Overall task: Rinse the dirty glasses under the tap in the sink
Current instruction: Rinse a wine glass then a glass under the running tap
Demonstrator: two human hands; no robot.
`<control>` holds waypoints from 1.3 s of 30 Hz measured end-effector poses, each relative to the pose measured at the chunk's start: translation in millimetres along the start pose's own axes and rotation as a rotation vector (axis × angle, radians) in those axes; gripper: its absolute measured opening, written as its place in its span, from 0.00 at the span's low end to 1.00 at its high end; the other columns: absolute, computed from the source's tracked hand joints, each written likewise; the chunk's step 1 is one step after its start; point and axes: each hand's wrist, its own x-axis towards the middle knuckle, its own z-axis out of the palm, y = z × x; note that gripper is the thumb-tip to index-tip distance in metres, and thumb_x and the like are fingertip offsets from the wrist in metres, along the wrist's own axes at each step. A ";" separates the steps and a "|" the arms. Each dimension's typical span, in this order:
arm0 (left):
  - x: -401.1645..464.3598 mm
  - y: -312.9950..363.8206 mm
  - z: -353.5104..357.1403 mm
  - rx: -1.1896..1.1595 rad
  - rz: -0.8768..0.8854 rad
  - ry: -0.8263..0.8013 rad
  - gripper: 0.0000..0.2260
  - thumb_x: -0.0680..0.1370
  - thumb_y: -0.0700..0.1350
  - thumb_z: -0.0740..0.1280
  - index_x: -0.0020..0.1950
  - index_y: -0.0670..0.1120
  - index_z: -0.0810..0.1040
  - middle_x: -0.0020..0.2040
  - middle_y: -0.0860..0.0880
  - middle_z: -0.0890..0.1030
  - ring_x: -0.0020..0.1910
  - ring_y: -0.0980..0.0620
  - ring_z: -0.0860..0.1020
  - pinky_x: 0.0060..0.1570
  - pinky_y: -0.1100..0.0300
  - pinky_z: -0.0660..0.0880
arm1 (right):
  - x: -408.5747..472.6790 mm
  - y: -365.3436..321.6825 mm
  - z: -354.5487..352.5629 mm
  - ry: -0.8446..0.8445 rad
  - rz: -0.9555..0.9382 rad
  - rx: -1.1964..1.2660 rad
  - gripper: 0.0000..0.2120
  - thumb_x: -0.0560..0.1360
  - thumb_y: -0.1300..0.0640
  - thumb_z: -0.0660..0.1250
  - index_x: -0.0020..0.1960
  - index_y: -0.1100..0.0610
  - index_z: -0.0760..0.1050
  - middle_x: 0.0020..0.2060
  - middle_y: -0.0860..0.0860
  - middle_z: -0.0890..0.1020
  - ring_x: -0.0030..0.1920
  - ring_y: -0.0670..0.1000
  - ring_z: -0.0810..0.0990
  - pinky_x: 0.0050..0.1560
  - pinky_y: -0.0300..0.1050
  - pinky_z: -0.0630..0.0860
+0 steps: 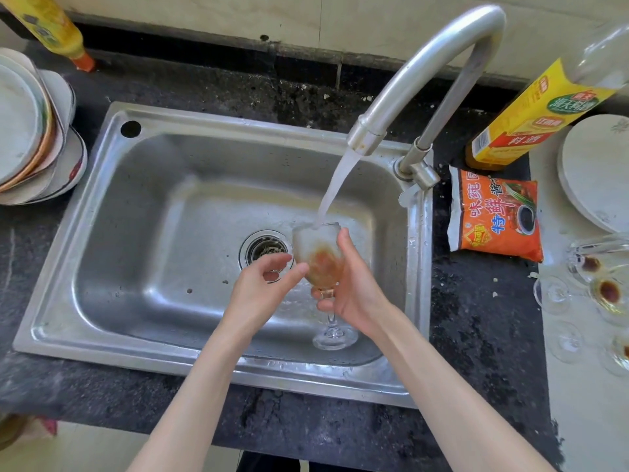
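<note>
A stemmed wine glass (318,253) with brown-orange dregs stands upright over the steel sink (143,206), under the running tap (422,59). Water streams from the spout into its bowl. My right hand (354,287) grips the glass round the lower bowl and stem. My left hand (263,284) sits just left of it, fingers loosely curled, thumb tip touching the bowl. Several more dirty glasses (599,291) with dark stains lie on the counter at the right edge.
A stack of plates (30,131) sits left of the sink, and a white plate (595,172) far right. An orange sauce packet (493,212) and a yellow-labelled bottle (531,114) lie right of the tap. Another yellow bottle (51,25) stands back left. The drain strainer (265,248) is mid-sink.
</note>
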 end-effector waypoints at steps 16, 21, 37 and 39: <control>-2.8 2.9 1.3 -0.156 0.163 -0.100 0.27 0.60 0.60 0.72 0.57 0.55 0.73 0.54 0.59 0.79 0.57 0.63 0.75 0.58 0.62 0.69 | 2.5 6.1 8.2 0.008 -0.264 -0.104 0.31 0.72 0.34 0.57 0.59 0.59 0.75 0.48 0.57 0.79 0.37 0.48 0.74 0.33 0.40 0.66; 3.2 4.2 0.1 -0.270 0.019 -0.145 0.24 0.70 0.61 0.68 0.61 0.49 0.75 0.55 0.56 0.80 0.57 0.59 0.76 0.58 0.58 0.69 | -5.5 1.7 10.5 0.076 -0.076 0.071 0.23 0.80 0.44 0.51 0.57 0.62 0.73 0.37 0.57 0.80 0.31 0.50 0.77 0.28 0.39 0.67; -1.6 0.1 0.1 -0.349 -0.085 -0.165 0.27 0.65 0.55 0.70 0.63 0.49 0.74 0.56 0.54 0.80 0.56 0.59 0.76 0.53 0.59 0.71 | -12.7 4.7 9.3 0.198 0.117 0.039 0.23 0.76 0.37 0.57 0.48 0.58 0.73 0.34 0.52 0.74 0.35 0.51 0.73 0.34 0.43 0.71; -2.6 4.4 1.1 -0.338 0.004 -0.118 0.21 0.70 0.50 0.70 0.63 0.51 0.73 0.57 0.56 0.79 0.54 0.63 0.77 0.54 0.60 0.72 | -10.8 2.7 10.5 0.200 0.019 -0.008 0.23 0.75 0.36 0.57 0.48 0.55 0.75 0.36 0.51 0.78 0.38 0.51 0.75 0.38 0.43 0.73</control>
